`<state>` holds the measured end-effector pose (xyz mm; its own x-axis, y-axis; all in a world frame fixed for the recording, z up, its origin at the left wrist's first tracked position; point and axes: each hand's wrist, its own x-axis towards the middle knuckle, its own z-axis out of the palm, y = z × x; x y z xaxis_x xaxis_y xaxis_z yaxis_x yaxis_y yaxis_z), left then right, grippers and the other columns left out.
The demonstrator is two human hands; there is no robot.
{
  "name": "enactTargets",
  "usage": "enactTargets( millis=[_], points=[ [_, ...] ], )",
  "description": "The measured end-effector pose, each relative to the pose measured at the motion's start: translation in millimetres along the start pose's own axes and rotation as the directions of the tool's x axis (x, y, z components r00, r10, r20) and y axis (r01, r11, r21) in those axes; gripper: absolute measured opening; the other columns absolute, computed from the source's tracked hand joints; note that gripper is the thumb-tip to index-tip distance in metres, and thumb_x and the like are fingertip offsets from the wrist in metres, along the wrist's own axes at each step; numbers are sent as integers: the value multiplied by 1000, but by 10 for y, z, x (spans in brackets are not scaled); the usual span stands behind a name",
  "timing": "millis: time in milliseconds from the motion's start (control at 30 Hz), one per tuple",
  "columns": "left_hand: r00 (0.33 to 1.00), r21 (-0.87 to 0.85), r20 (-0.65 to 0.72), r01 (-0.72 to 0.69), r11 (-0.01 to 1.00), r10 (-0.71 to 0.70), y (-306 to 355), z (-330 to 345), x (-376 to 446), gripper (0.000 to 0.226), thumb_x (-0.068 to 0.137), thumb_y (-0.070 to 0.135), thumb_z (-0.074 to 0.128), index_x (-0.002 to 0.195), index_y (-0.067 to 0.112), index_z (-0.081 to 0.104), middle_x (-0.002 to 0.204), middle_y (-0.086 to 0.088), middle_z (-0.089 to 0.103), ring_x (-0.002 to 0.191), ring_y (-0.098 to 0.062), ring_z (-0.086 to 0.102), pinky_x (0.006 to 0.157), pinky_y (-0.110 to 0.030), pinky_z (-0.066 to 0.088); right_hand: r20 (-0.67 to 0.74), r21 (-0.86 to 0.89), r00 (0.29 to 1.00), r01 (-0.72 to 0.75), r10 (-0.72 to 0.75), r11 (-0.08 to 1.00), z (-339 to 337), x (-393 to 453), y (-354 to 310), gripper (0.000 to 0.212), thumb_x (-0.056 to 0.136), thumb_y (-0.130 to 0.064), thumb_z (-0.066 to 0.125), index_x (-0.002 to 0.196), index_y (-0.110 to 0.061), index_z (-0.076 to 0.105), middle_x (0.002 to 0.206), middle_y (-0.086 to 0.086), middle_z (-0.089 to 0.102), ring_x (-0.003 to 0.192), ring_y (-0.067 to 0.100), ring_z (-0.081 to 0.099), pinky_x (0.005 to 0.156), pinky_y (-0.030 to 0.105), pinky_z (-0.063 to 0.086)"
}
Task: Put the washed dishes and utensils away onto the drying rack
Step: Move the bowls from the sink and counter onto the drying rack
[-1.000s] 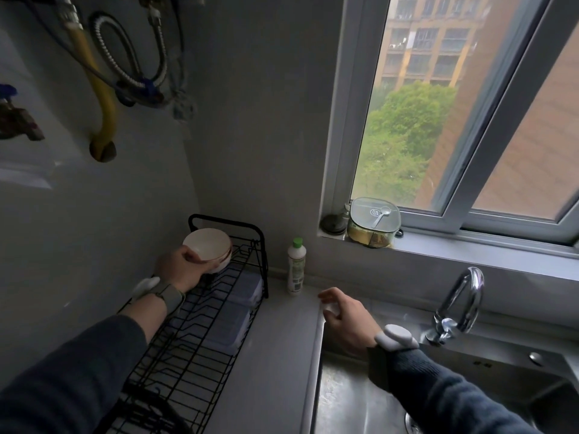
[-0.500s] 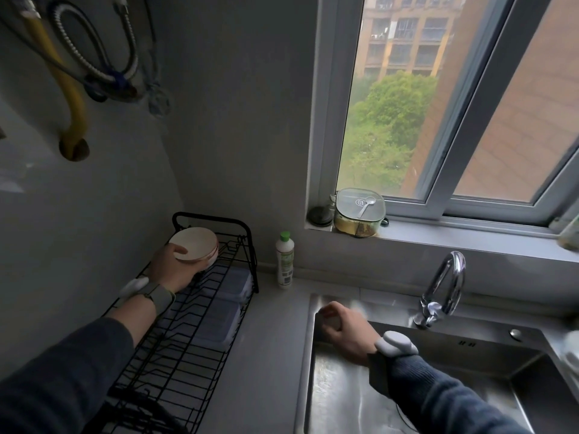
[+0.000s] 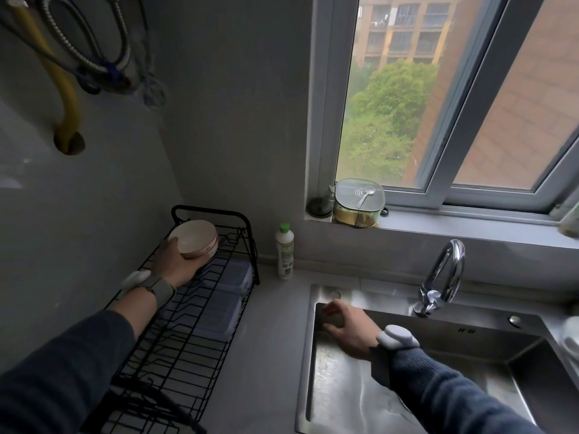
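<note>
Where a grey counter [image 3: 260, 355] meets the window wall, the left hand [image 3: 177, 261] cups a white bowl [image 3: 194, 239], mouth tilted up-left, over the black drying rack's [image 3: 188, 339] far end; the right hand [image 3: 347, 324] rests, fingers loosely bent, inside the sink [image 3: 344, 396], holding nothing visible.

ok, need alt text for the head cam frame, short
A person's left hand holds a pale bowl over the far end of a black wire drying rack, while the right hand rests at the corner of a steel sink. A soap bottle stands between them below a window.
</note>
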<state>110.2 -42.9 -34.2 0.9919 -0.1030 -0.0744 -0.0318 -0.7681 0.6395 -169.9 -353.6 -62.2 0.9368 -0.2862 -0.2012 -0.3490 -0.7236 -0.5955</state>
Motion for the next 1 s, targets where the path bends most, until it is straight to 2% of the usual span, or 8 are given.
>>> enactTargets(
  millis=[100, 200, 267, 367, 467, 633, 867, 1000],
  points=[
    [992, 164, -108, -53, 985, 71, 152, 51, -147, 119, 58, 76, 78, 151, 21, 29, 155, -17, 32, 137, -43, 39, 109, -55, 43, 4, 5, 1000, -29, 29, 1000, 15, -36, 45, 34, 90, -30, 66, 124, -26, 61, 123, -9, 68, 114, 10, 63, 95, 22, 47],
    [906, 272, -145, -349, 897, 397, 541, 188, -442, 85, 75, 53, 83, 142, 15, 45, 155, -16, 30, 143, -42, 32, 114, -55, 37, 20, 9, 997, -70, 70, 997, 40, -102, 118, 34, 89, -28, 65, 123, -25, 61, 123, -9, 68, 113, 11, 64, 96, 24, 48],
    [840, 223, -22, -524, 822, 542, 863, 352, -711, 65, 81, 49, 79, 133, 16, 57, 153, -12, 39, 143, -36, 34, 117, -49, 33, 38, 14, 992, -119, 119, 993, 71, -178, 226, 35, 89, -28, 65, 124, -25, 62, 123, -8, 69, 114, 10, 64, 96, 24, 49],
    [732, 129, 295, -667, 733, 614, 1176, 601, -1127, 52, 88, 51, 73, 130, 24, 61, 148, 2, 47, 138, -20, 41, 116, -36, 33, 78, -26, 981, -177, 178, 984, 170, -302, 384, 39, 88, -33, 62, 126, -28, 60, 127, -9, 67, 118, 12, 62, 99, 27, 48],
    [577, 73, 585, -738, 671, 570, 1366, 1033, -1540, 48, 92, 53, 67, 133, 29, 57, 143, 11, 47, 133, -10, 45, 110, -26, 36, 110, -43, 955, -274, 277, 961, 253, -574, 712, 38, 89, -35, 62, 126, -28, 60, 129, -10, 64, 122, 13, 59, 101, 27, 45],
    [418, 68, 823, -744, 664, 384, 1302, 1896, -2019, 48, 95, 53, 61, 137, 29, 55, 140, 8, 51, 119, -13, 55, 102, -30, 45, 157, -39, 880, -449, 449, 893, 368, -1075, 1316, 38, 88, -33, 63, 125, -25, 63, 128, -7, 66, 120, 13, 60, 102, 25, 45],
    [362, 63, 898, -667, 742, 248, 1297, 2851, -2660, 46, 94, 48, 63, 134, 26, 59, 138, 1, 58, 124, -19, 55, 102, -29, 42, 212, -75, 757, -618, 618, 783, 285, -1632, 2244, 28, 79, -41, 57, 107, -40, 57, 123, -10, 67, 113, 12, 63, 99, 27, 47],
    [348, 87, 919, -634, 769, 184, 1490, 3258, -2959, 48, 94, 46, 64, 136, 24, 59, 139, 0, 59, 126, -19, 55, 102, -27, 41, 194, -49, 731, -659, 654, 750, 128, -1843, 2678, 26, 78, -42, 56, 103, -40, 56, 118, -10, 68, 108, 14, 65, 96, 28, 50]
  ],
)
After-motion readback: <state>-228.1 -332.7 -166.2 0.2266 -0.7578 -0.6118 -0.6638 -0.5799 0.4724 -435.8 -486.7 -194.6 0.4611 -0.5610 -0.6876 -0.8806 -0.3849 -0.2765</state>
